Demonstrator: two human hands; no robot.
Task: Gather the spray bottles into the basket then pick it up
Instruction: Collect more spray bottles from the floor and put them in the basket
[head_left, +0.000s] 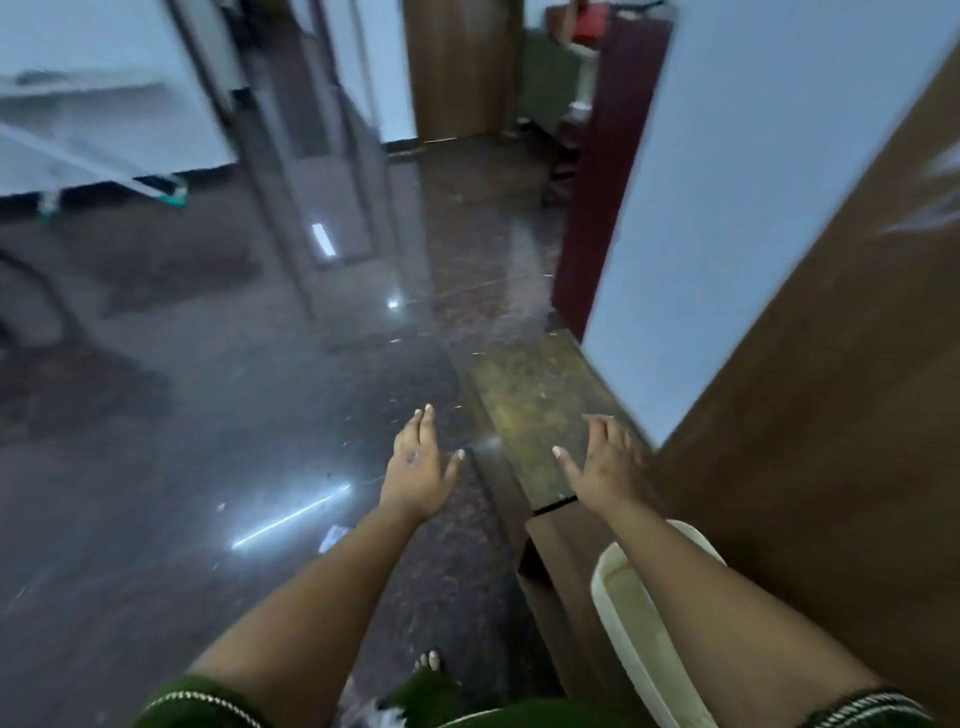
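Both my hands are stretched out in front of me, palms down, holding nothing. My left hand (422, 464) hovers over the dark polished floor with its fingers apart. My right hand (602, 465) hangs over a low stone ledge (524, 410) beside the wall, fingers spread. A cream-white plastic basket (615, 597) sits low at the right, partly hidden under my right forearm; only its rim and a bit of its inside show. No spray bottle is in view. The picture is blurred by motion.
A blue wall (727, 182) and a brown wooden panel (831, 415) close off the right side. A dark red door frame (602, 182) opens to a further room. The glossy floor (234, 441) stretches left toward a pale bed-like surface (78, 130).
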